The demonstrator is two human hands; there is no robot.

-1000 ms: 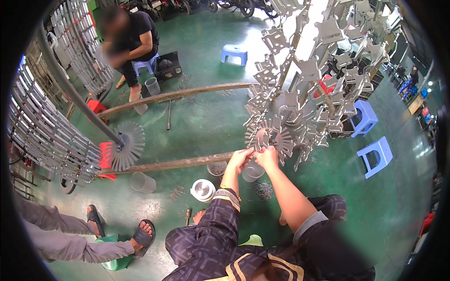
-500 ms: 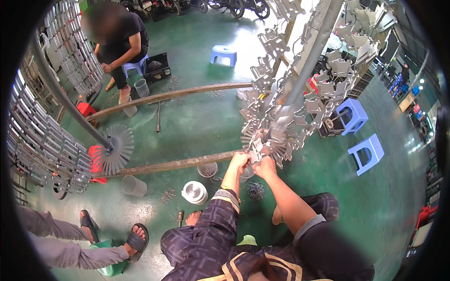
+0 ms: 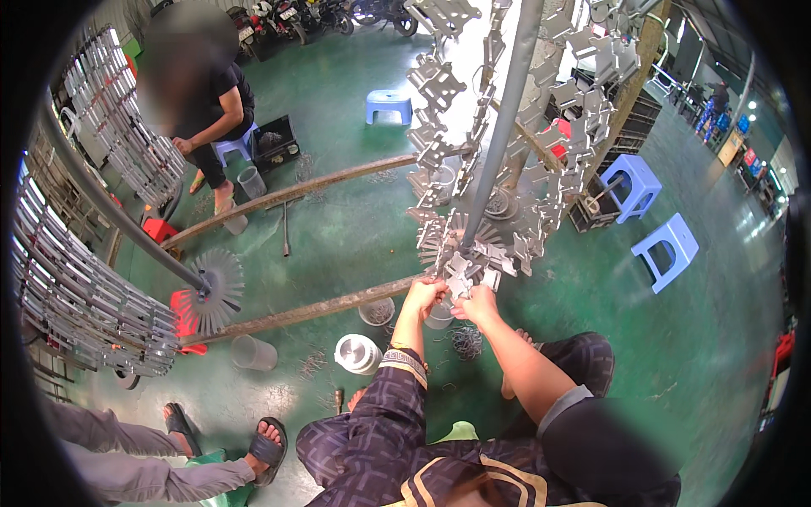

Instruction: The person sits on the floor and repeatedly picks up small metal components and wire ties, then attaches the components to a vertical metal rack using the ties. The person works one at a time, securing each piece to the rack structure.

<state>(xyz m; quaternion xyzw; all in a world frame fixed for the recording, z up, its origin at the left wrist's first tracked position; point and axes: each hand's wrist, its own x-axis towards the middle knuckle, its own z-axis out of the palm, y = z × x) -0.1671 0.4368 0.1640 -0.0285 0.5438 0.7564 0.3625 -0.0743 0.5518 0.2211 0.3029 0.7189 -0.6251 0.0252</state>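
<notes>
Both my hands are raised close together at a bunch of flat grey metal brackets (image 3: 457, 280), low on a hanging rack. My left hand (image 3: 425, 297) has its fingers closed at the bracket's left edge. Just beside it, my right hand (image 3: 476, 305) pinches the lower right part of the same bracket. Many similar pieces hang in wire-linked strings (image 3: 435, 84) around a slanted grey pole (image 3: 504, 127). A finned round disc (image 3: 435, 247) at the pole's foot is partly hidden by the brackets.
Below my hands stand a white tub (image 3: 357, 354), a bucket of small parts (image 3: 377, 313) and a heap of wire hooks (image 3: 466, 342). A wooden beam (image 3: 321, 308) runs left. A person (image 3: 224, 110) sits far left; another's sandalled foot (image 3: 269, 448) is near left. Blue stools (image 3: 667, 252) stand right.
The view has turned slightly, so the pole and hanging strings sit further left. My hands stay at the bracket. Pieces around the pole's lower end have shifted and look less blurred.
</notes>
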